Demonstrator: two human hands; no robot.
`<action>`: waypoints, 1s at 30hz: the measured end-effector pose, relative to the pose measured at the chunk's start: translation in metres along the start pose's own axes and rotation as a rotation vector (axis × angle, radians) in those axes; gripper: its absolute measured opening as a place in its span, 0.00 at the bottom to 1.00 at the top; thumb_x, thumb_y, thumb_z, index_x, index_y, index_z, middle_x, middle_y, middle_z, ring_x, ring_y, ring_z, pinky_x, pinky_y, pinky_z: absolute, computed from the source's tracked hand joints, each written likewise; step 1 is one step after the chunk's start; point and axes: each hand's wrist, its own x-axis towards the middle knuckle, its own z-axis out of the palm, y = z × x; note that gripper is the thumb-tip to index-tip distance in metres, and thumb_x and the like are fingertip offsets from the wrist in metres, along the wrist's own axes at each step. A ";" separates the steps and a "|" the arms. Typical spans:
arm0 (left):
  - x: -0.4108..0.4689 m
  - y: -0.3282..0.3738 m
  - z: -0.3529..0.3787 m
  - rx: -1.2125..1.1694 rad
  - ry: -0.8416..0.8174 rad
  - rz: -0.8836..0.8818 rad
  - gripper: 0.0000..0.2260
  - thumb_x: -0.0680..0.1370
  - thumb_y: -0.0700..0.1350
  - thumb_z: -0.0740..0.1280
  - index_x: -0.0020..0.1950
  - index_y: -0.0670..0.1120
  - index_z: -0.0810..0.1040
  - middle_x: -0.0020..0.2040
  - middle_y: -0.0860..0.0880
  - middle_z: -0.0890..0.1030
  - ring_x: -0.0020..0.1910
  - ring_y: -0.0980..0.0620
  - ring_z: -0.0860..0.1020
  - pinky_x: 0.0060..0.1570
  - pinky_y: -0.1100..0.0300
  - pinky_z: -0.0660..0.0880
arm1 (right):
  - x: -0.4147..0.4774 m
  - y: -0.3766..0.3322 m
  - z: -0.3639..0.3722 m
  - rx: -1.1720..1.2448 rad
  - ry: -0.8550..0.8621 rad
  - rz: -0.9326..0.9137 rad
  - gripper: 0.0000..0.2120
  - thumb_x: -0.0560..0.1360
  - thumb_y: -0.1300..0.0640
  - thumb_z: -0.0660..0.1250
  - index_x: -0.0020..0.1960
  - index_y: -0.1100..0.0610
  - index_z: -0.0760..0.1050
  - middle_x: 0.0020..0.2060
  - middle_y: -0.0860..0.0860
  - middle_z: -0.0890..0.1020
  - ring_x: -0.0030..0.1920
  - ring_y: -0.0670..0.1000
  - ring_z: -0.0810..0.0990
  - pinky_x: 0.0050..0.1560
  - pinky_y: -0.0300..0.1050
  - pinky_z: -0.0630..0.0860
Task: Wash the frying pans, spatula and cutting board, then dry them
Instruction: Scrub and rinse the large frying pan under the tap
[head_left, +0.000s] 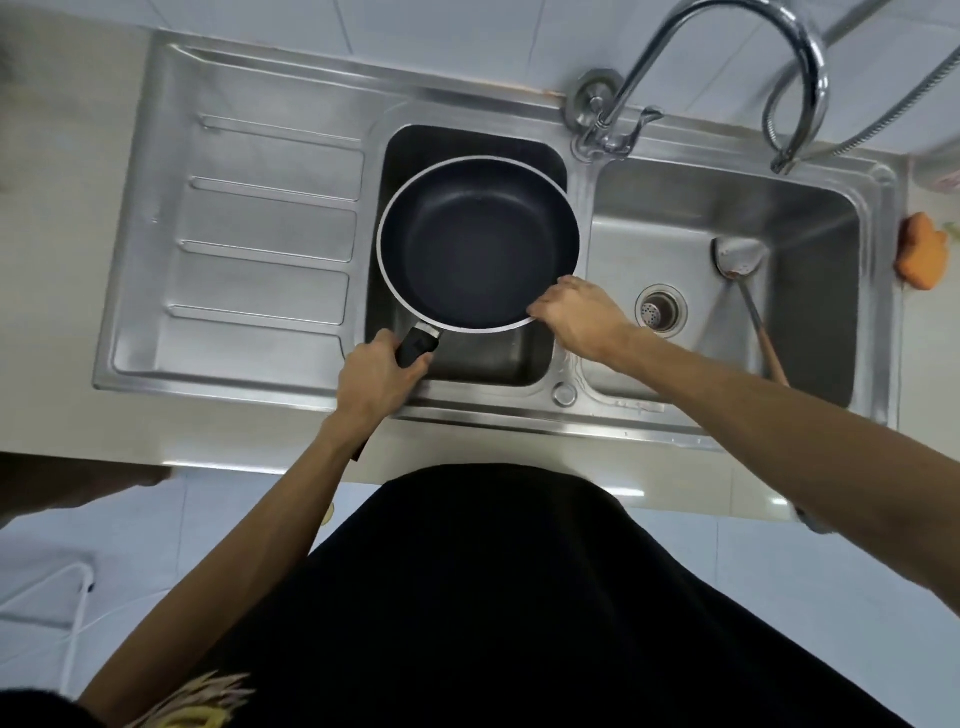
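The sink (249, 234) spreads beneath both hands. The pan (478, 244) is held level over its small middle basin, probably so drips fall inside. The left hand (374, 379) has its fingers wrapped round the handle, and the right hand (576, 317) hooks its fingers on the near rim to steady it. The spatula (740, 265) lies in the basin right of those fingers.

Steel sink unit (260, 234) against white wall tiles (441, 31), pale floor (779, 571) below.
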 end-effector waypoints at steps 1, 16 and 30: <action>0.004 -0.002 0.000 0.010 -0.012 -0.007 0.21 0.77 0.61 0.69 0.51 0.42 0.74 0.42 0.45 0.79 0.43 0.40 0.79 0.41 0.51 0.76 | 0.006 0.000 -0.002 -0.007 -0.013 0.011 0.15 0.71 0.68 0.68 0.54 0.55 0.82 0.48 0.53 0.85 0.51 0.58 0.81 0.61 0.49 0.73; 0.035 -0.005 0.017 0.182 -0.030 0.046 0.23 0.80 0.60 0.65 0.53 0.38 0.77 0.46 0.37 0.80 0.45 0.38 0.80 0.39 0.52 0.70 | 0.040 0.016 -0.011 -0.077 -0.114 -0.019 0.14 0.71 0.69 0.64 0.53 0.58 0.80 0.48 0.55 0.84 0.53 0.60 0.80 0.60 0.50 0.72; 0.053 -0.005 0.025 0.436 -0.013 0.176 0.21 0.83 0.58 0.61 0.54 0.39 0.78 0.46 0.39 0.82 0.49 0.42 0.78 0.48 0.50 0.74 | 0.068 0.017 -0.006 -0.006 -0.233 0.027 0.12 0.73 0.68 0.63 0.52 0.59 0.80 0.46 0.58 0.84 0.50 0.62 0.80 0.47 0.49 0.73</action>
